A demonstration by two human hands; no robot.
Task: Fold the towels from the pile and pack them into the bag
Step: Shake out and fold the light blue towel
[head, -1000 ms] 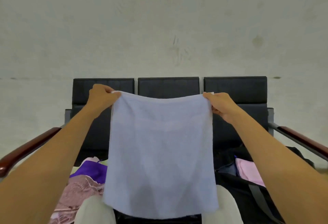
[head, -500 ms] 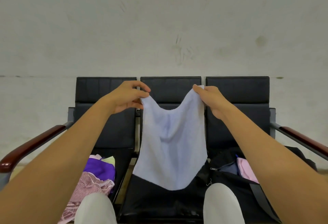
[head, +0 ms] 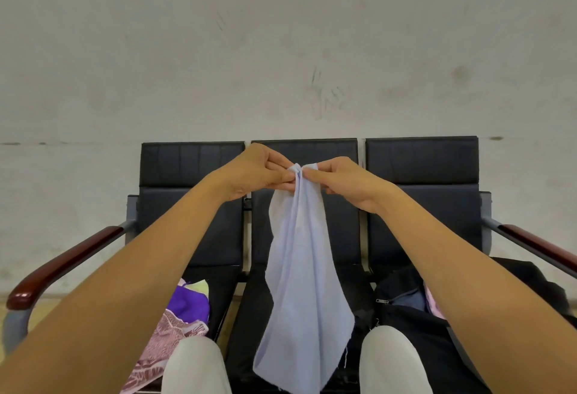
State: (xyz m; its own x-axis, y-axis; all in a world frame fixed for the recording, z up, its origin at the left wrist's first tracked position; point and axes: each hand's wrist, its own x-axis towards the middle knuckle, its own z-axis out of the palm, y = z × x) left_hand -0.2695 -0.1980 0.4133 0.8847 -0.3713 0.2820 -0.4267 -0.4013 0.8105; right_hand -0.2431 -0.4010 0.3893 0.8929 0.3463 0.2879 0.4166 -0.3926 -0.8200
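Note:
A pale blue towel (head: 299,284) hangs folded lengthwise in front of the middle seat. Its two top corners are brought together. My left hand (head: 256,172) pinches one corner and my right hand (head: 340,181) pinches the other, fingertips almost touching. The pile of towels (head: 184,315), purple, yellow and pink patterned, lies on the left seat. A black bag (head: 415,315) sits open on the right seat with a pink towel (head: 432,303) partly visible inside behind my right forearm.
A row of three black seats (head: 421,175) stands against a grey wall, with dark red armrests (head: 62,265) at both ends. My knees in light trousers (head: 196,365) show at the bottom edge.
My hands have come together from wide apart, bringing the towel's top corners to meet. The towel went from a flat spread sheet to a narrow hanging fold.

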